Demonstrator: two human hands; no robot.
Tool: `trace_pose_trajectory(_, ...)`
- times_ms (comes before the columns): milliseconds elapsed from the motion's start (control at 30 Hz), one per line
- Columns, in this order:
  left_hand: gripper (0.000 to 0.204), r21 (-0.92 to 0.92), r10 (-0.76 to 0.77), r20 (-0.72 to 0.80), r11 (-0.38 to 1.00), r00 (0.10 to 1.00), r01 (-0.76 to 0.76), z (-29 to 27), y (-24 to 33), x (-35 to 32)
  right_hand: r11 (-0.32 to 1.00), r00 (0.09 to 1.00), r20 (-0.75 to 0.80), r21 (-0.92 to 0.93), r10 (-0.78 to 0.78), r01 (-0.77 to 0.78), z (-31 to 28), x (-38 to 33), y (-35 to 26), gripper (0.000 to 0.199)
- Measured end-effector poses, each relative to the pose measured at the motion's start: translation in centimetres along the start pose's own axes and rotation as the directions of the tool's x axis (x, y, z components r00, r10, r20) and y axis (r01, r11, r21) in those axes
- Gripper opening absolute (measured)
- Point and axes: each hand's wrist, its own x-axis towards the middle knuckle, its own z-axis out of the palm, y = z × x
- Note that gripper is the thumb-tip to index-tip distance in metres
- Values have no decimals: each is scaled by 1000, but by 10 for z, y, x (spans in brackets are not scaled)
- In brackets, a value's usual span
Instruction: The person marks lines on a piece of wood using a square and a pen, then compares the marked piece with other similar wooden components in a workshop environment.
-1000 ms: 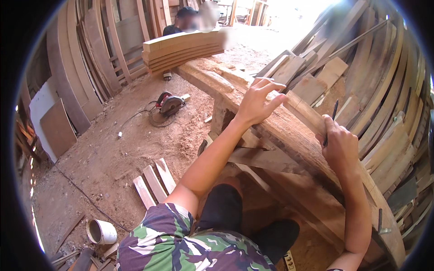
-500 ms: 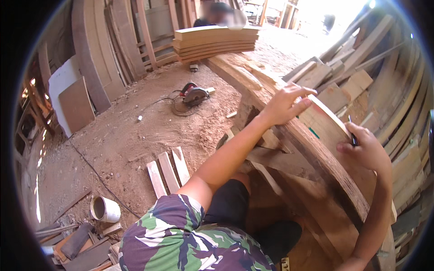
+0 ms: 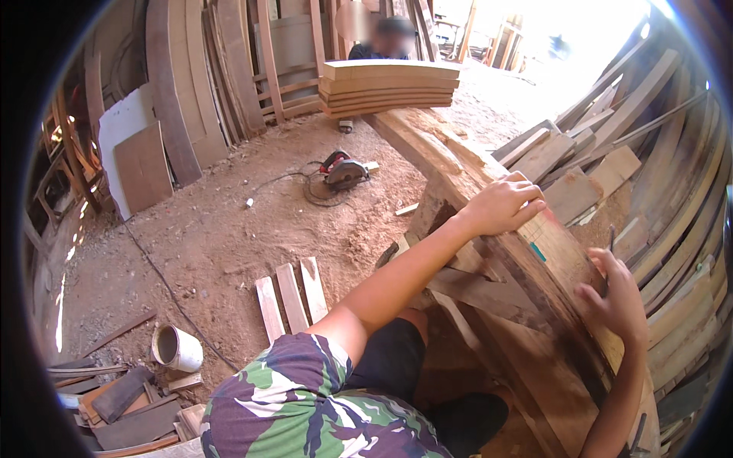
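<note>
Touching wooden board [image 3: 566, 256], left hand [image 3: 500, 206]

Rocking a camo T-shirt [image 3: 305, 412] with big irregular blotches of green, white and dark purplish brown, a loose short left sleeve [image 3: 317, 362] in that same pattern, plus plain black shorts [image 3: 391, 355] that look roughly knee-length, and both the left hand [image 3: 504, 204] and the right hand [image 3: 620, 304] are totally bare.

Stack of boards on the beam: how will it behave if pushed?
The stack may slide apart in layers, since no strap shows. It might tip: its left end juts past the beam. The boards look thick, so probably stiff.
</note>
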Motion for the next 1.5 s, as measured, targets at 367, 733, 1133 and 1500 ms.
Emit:
trace_pose_trajectory(367,39,-21,-33,0,999,999,33,3,-2,1,992,978,-168,-7,124,-127,-19,-100,40,78)
trace_pose_trajectory(733,50,-81,-83,85,993,993,90,-2,-7,-4,990,979,-160,-51,123,-133,-18,-102,22,59)
trace_pose_trajectory(1133,47,-56,-29,130,998,991,36,2,-16,-4,983,974,-135,-18,181,-185,-8,-115,29,66)
trace_pose_trajectory(1500,43,-161,17,213,987,977,18,-7,-3,-1,988,979,-144,-35,142,-148,-7,-124,18,76)
